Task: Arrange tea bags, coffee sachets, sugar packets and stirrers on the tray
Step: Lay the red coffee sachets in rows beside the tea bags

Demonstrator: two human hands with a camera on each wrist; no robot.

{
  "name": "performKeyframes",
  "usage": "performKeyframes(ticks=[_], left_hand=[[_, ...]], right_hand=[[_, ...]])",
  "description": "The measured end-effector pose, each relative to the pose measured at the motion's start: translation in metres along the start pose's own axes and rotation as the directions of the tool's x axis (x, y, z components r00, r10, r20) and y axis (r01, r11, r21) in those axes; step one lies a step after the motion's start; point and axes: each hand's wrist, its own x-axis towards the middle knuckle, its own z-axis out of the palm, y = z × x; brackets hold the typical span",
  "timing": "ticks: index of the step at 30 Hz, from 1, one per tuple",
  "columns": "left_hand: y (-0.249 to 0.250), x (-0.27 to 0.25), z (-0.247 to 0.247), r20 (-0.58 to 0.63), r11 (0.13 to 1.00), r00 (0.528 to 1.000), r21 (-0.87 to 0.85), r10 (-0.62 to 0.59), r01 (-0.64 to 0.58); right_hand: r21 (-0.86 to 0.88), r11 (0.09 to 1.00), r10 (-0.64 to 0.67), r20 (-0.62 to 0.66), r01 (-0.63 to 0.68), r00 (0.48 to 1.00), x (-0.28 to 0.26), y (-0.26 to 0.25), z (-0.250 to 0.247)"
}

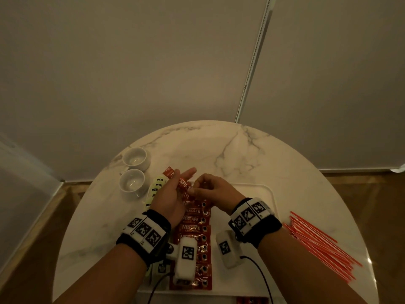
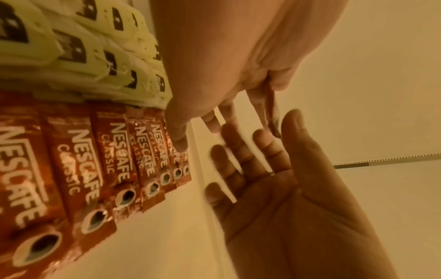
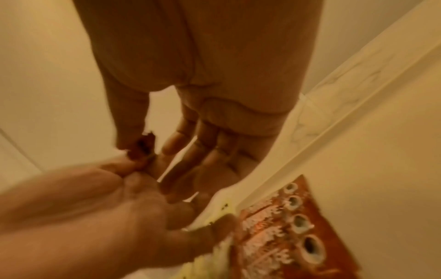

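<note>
My left hand (image 1: 173,189) is palm up above the tray's far left corner, and a red Nescafé coffee sachet (image 1: 175,177) lies slanted across its fingers. In the left wrist view the sachet (image 2: 269,102) is wedged edge-on between two of those fingers. My right hand (image 1: 207,186) pinches the sachet's near end with thumb and forefinger. A row of several coffee sachets (image 1: 195,227) lies overlapped on the white tray (image 1: 252,195). Pale green tea bags (image 1: 155,187) run along the sachets' left side. Red stirrers (image 1: 317,244) lie on the table to the right.
Two white cups (image 1: 133,172) stand at the round marble table's (image 1: 219,145) far left. Another red packet (image 1: 252,300) shows at the bottom edge. Wrist camera cables trail over the tray's near side. A wall stands behind the table.
</note>
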Motion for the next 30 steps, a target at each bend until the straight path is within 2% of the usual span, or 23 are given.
performKeyframes(ticks=[3, 6, 8, 11, 14, 16, 18, 19, 20, 21, 22, 23, 24, 25, 26, 27, 30], left_hand=[[-0.005, -0.001, 0.0, 0.002, 1.0, 1.0, -0.005, 0.009, -0.009], [-0.007, 0.0, -0.002, -0.079, 0.994, 0.991, -0.002, 0.112, -0.112], [-0.009, 0.003, -0.006, -0.111, 0.986, 0.981, 0.08, 0.158, -0.15], [-0.012, 0.004, -0.008, -0.11, 0.981, 0.982, 0.138, 0.15, -0.135], [-0.011, 0.004, -0.007, -0.079, 0.987, 0.99, 0.114, 0.119, -0.11], [-0.012, 0.006, -0.008, -0.109, 0.977, 0.987, 0.19, 0.118, -0.096], [-0.017, 0.012, -0.012, -0.171, 0.92, 0.974, 0.384, 0.151, -0.076], [-0.018, 0.014, -0.015, -0.185, 0.858, 0.963, 0.508, 0.195, -0.076], [-0.019, 0.016, -0.018, -0.162, 0.746, 0.954, 0.661, 0.253, -0.086], [-0.019, 0.017, -0.021, -0.091, 0.561, 0.953, 0.823, 0.29, -0.092], [-0.018, 0.017, -0.023, -0.007, 0.302, 0.957, 0.95, 0.291, -0.085], [-0.017, 0.016, -0.025, 0.064, 0.028, 0.96, 0.997, 0.272, -0.074], [-0.015, 0.014, -0.026, 0.117, -0.19, 0.962, 0.979, 0.248, -0.07], [-0.014, 0.011, -0.025, 0.158, -0.339, 0.962, 0.938, 0.222, -0.076], [-0.013, 0.01, -0.025, 0.185, -0.438, 0.964, 0.895, 0.194, -0.084], [-0.013, 0.008, -0.024, 0.194, -0.494, 0.967, 0.865, 0.166, -0.089], [-0.017, 0.011, -0.024, 0.154, -0.558, 0.983, 0.826, 0.099, -0.074]], right_hand=[[0.037, 0.998, -0.057, -0.054, 0.059, 0.997, -0.004, -0.008, -0.002], [-0.179, 0.979, -0.135, -0.208, 0.098, 0.969, -0.002, -0.014, -0.01], [-0.346, 0.93, -0.226, -0.278, 0.122, 0.934, 0.0, -0.015, -0.014], [-0.517, 0.841, -0.359, -0.307, 0.162, 0.882, 0.0, -0.014, -0.016], [-0.581, 0.797, -0.382, -0.275, 0.165, 0.882, -0.001, -0.014, -0.019], [-0.598, 0.786, -0.384, -0.276, 0.155, 0.881, 0.002, -0.012, -0.022], [-0.576, 0.809, -0.365, -0.341, 0.115, 0.866, 0.009, -0.007, -0.026], [-0.554, 0.828, -0.343, -0.381, 0.085, 0.859, 0.013, -0.003, -0.028], [-0.533, 0.844, -0.317, -0.414, 0.055, 0.853, 0.018, 0.001, -0.03], [-0.523, 0.852, -0.292, -0.436, 0.025, 0.851, 0.023, 0.006, -0.03], [-0.522, 0.853, -0.271, -0.449, -0.004, 0.852, 0.028, 0.011, -0.03], [-0.526, 0.85, -0.253, -0.456, -0.029, 0.853, 0.033, 0.016, -0.03], [-0.533, 0.845, -0.235, -0.458, -0.053, 0.857, 0.037, 0.021, -0.029], [-0.543, 0.836, -0.219, -0.456, -0.075, 0.863, 0.042, 0.025, -0.028], [-0.555, 0.826, -0.201, -0.448, -0.095, 0.871, 0.045, 0.029, -0.027], [-0.566, 0.817, -0.182, -0.437, -0.112, 0.881, 0.048, 0.032, -0.027], [-0.572, 0.808, -0.13, -0.406, -0.141, 0.904, 0.055, 0.036, -0.028]])
